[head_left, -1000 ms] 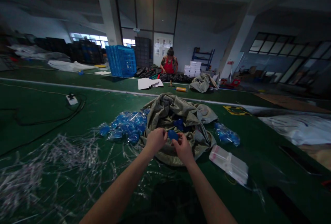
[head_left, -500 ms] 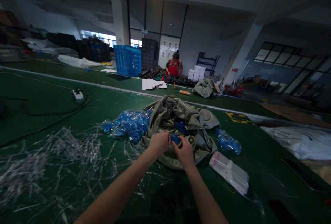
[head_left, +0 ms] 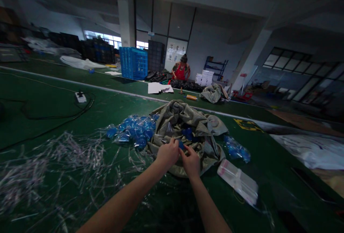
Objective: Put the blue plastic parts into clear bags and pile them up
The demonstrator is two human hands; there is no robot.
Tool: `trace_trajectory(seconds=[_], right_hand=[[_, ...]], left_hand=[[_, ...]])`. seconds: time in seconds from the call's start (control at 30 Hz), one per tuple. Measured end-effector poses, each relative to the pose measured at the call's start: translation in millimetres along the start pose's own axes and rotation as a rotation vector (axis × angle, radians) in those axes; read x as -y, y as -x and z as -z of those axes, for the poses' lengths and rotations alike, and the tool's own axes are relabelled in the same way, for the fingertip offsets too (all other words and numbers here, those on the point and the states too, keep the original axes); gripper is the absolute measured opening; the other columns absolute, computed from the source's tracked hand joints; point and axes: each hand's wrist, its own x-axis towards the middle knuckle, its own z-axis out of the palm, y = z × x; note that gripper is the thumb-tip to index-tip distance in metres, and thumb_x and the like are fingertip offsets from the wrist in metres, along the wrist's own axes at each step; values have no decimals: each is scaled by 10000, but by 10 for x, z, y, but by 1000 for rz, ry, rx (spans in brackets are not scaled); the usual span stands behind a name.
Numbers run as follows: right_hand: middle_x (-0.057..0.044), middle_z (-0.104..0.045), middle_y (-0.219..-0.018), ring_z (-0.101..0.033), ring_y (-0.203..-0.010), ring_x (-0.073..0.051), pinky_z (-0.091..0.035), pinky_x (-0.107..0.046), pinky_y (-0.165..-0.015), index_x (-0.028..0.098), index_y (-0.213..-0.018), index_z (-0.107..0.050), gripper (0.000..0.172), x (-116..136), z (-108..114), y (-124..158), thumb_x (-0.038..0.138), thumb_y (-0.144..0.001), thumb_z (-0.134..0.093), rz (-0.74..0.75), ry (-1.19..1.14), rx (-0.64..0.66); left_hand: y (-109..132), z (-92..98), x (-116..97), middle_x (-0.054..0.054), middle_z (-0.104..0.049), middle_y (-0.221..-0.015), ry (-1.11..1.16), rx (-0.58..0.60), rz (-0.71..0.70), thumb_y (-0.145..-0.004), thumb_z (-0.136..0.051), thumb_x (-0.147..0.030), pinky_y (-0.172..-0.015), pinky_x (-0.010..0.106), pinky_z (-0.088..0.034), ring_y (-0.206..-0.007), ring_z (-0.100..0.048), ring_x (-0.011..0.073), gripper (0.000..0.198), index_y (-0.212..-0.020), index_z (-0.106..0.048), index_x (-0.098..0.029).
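My left hand [head_left: 168, 153] and my right hand [head_left: 191, 160] meet over the front of a grey-green cloth sack [head_left: 177, 113]. Between their fingertips they pinch a small blue item [head_left: 181, 144], partly covered by the fingers. Inside the sack's opening lie more dark blue pieces [head_left: 188, 132]. A pile of blue items in clear wrapping [head_left: 137, 129] rests against the sack's left side, and a smaller wrapped group [head_left: 236, 148] is to its right. Nearer to me on the right is a stack of clear plastic bags [head_left: 238, 181].
Thin clear plastic strips [head_left: 72, 157] are scattered at the left. A white power strip [head_left: 80, 97] with black cables sits farther back. Across the table are a blue crate [head_left: 133, 63], white papers [head_left: 158, 88] and a person in a red apron [head_left: 180, 71].
Both hands have stayed over the sack, with the left hand slightly farther right and its fingers covering more of the blue item. Clear film now shows beside the left hand.
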Motion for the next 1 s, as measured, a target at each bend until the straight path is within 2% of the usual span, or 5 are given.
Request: trace_trajectory(seconds=[0.2,0.4,0.67,0.8,1.0], right_hand=[[-103,-692,-1052,-616,-829,-208,-491,-322,-729,175,-1027,-711,352,6,-76,27,313,-714,-625,-38,-215,-62],[54,-489,-466,-355,-386,-104,-261,-238,-382,165,-968,-705,434,23,-201,20,503,-699,-670,-490,-677,-1],[124,-324,-435,-226,-362,-48,-175,-202,-363,179,-881,-671,383,116,-206,8,456,-636,-772,-555,-1008,-33],[96,-469,-437,-385,-375,-77,-308,-210,-390,184,-925,-703,391,120,-209,-1,460,-651,-747,-511,-945,-75],[-73,-739,-986,-649,-958,-240,-500,-337,-829,209,-1131,-689,525,58,-284,-6,454,-668,-715,-298,-638,-250]], left_hand=[[33,-58,3,112,-549,-1151,-21,-64,-21,-937,-348,-247,-626,270,-486,-809,-664,198,234,-1066,-534,-188],[81,-192,47,90,-548,-1206,14,-140,-54,-965,-283,-267,-582,245,-458,-804,-650,170,298,-1091,-549,-225],[22,-298,159,86,-609,-984,307,-315,264,-908,-463,-382,-683,279,-464,-828,-633,192,251,-943,-571,-158],[4,-371,175,54,-637,-919,394,-267,94,-939,-409,-308,-731,267,-451,-820,-631,166,254,-828,-602,-187],[66,-434,84,69,-637,-985,321,-293,18,-939,-390,-313,-658,273,-447,-768,-640,177,266,-922,-631,-203]])
